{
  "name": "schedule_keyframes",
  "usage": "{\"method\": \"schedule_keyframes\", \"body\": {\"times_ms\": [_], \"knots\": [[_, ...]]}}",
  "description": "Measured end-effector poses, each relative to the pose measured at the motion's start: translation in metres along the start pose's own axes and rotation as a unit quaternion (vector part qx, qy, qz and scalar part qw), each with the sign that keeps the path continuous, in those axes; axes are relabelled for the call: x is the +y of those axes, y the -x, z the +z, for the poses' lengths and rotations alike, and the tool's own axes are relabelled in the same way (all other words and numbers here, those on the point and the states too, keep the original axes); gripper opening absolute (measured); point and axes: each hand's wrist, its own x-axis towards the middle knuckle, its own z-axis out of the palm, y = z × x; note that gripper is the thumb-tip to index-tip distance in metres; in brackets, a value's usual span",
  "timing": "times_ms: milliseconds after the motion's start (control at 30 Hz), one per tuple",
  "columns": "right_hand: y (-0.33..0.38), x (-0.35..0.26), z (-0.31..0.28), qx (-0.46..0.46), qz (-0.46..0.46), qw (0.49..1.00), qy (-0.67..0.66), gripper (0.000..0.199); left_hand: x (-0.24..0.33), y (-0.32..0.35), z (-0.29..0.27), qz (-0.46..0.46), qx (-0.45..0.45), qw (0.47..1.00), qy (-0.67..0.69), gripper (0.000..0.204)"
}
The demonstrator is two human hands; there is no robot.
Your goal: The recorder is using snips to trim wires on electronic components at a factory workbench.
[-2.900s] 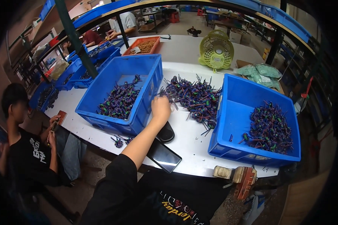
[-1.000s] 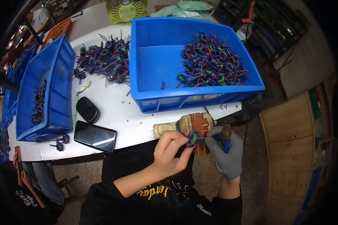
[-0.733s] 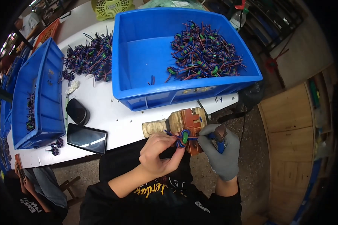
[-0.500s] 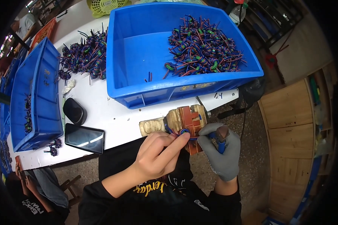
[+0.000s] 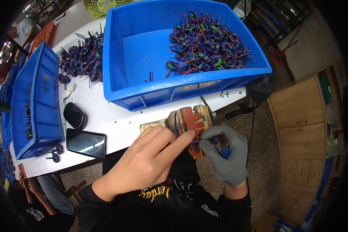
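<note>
A blue wire [image 5: 195, 142] is seen between the two hands, at the tan and red clamp [image 5: 188, 119] on the near edge of the table [image 5: 123, 127], toward the right corner. The step in hand looks like small, careful work on that wire. For the next move, the wire likely needs to be kept still while the tool is used. The bare left hand [image 5: 145, 156] is held over the clamp, first finger stretched out; whether anything is pinched cannot be told. The blue-handled tool [image 5: 225, 152] is wrapped by the fingers of the gloved right hand [image 5: 229, 164].

In the right side of the big blue bin [image 5: 139, 54], wire knots [image 5: 208, 44] are heaped. More knots [image 5: 81, 58] are piled between it and the left bin [image 5: 46, 112]. Near the near edge, a phone [image 5: 86, 143] is laid, with a black case [image 5: 74, 116] just behind. Past the right corner, a wooden cabinet [image 5: 297, 116] is seen.
</note>
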Motion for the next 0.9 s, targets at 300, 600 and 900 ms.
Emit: {"method": "schedule_keyframes", "body": {"times_ms": [300,600,900], "knots": [[0.016,0.006,0.012,0.070,-0.086,0.992,0.068,0.025,0.016,0.002,0.023,-0.044,0.018,0.993,-0.106,0.041],[0.007,0.015,0.008,0.053,-0.056,0.997,0.004,0.021,-0.002,0.019,0.055,-0.015,0.170,0.985,0.004,0.047],[-0.001,0.019,0.007,0.044,0.079,0.981,-0.174,0.012,-0.015,0.013,0.031,0.049,0.079,0.996,-0.005,0.046]]}}
